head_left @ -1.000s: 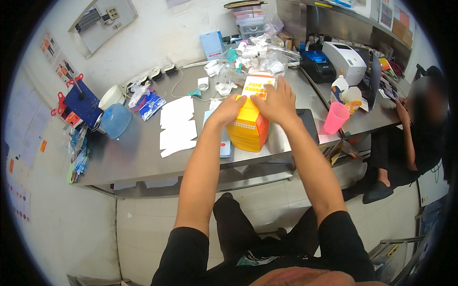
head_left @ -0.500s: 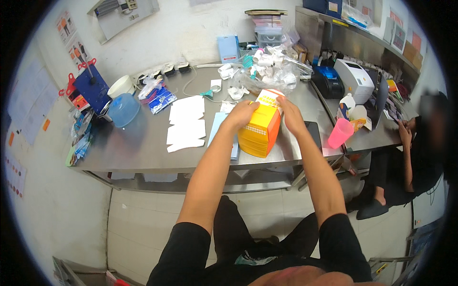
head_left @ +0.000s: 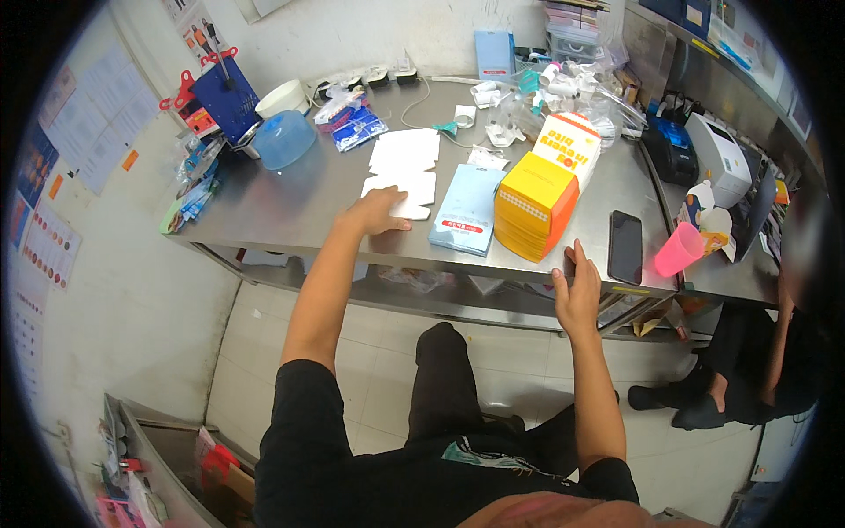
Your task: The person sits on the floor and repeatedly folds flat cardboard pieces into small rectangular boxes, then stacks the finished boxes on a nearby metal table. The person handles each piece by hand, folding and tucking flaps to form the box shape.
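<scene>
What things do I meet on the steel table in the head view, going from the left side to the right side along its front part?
left hand on white sheets → light blue packet → yellow box → right hand at the table edge → black phone → pink cup

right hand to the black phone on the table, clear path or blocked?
Probably yes. The right hand rests open on the table's front edge, and the black phone lies flat just beyond it to its right. Nothing sits between them; the orange box stack stands off to the left.
</scene>
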The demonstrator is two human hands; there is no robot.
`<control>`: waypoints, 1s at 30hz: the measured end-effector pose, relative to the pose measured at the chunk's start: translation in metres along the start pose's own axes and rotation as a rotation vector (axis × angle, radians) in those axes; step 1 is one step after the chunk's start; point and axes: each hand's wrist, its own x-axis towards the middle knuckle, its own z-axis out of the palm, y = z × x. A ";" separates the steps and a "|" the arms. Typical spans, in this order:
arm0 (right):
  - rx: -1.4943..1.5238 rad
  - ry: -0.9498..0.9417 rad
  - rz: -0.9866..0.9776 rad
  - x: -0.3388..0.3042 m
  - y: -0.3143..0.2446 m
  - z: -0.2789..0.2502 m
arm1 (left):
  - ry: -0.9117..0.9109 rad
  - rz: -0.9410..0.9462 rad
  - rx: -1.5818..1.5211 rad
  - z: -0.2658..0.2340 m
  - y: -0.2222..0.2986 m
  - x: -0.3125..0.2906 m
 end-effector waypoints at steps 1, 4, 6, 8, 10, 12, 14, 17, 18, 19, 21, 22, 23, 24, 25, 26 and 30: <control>-0.006 0.007 0.018 -0.002 0.001 0.000 | 0.042 0.052 -0.055 0.001 0.003 -0.006; -0.033 0.047 0.012 -0.002 0.007 0.001 | 0.072 0.098 0.067 0.002 0.021 -0.005; -0.021 0.034 0.019 -0.003 0.007 0.002 | 0.084 -0.077 0.097 0.004 0.032 0.000; -0.026 0.043 0.012 0.000 0.007 -0.002 | 0.288 -0.252 0.014 0.006 0.035 0.004; 0.009 0.015 0.009 -0.002 0.005 -0.002 | 0.670 -0.448 -0.188 0.010 0.026 -0.009; 0.027 -0.009 -0.001 0.000 0.004 -0.004 | 1.042 -0.528 -0.242 0.004 0.011 -0.024; 0.025 0.016 0.029 -0.005 0.006 -0.008 | 1.345 -0.620 -0.502 -0.020 0.028 -0.055; 0.257 0.019 0.143 -0.016 -0.012 -0.005 | 1.570 -0.737 -0.683 -0.049 0.047 -0.128; 0.364 0.019 0.206 -0.021 -0.021 -0.005 | 1.573 -0.692 -0.834 -0.058 0.058 -0.148; 0.473 0.005 0.279 -0.025 -0.027 -0.009 | 1.559 -0.635 -0.995 -0.064 0.070 -0.162; 0.790 -0.015 0.305 -0.030 -0.045 -0.013 | 1.473 -0.591 -1.171 -0.065 0.094 -0.186; 0.947 -0.013 0.320 -0.033 -0.056 -0.015 | 1.406 -0.602 -1.189 -0.061 0.107 -0.194; 1.092 -0.056 0.343 -0.038 -0.069 -0.022 | 1.331 -0.608 -1.208 -0.056 0.122 -0.201; 1.256 -0.188 0.335 -0.043 -0.070 -0.032 | 1.227 -0.581 -1.223 -0.043 0.134 -0.207; 1.420 -0.321 0.320 -0.049 -0.071 -0.040 | 1.122 -0.553 -1.232 -0.025 0.145 -0.215; 1.582 -0.453 0.294 -0.059 -0.072 -0.048 | 1.056 -0.549 -1.202 -0.003 0.154 -0.225; 1.491 -0.470 0.647 -0.116 -0.049 -0.081 | 0.777 -0.579 -1.415 0.077 0.210 -0.247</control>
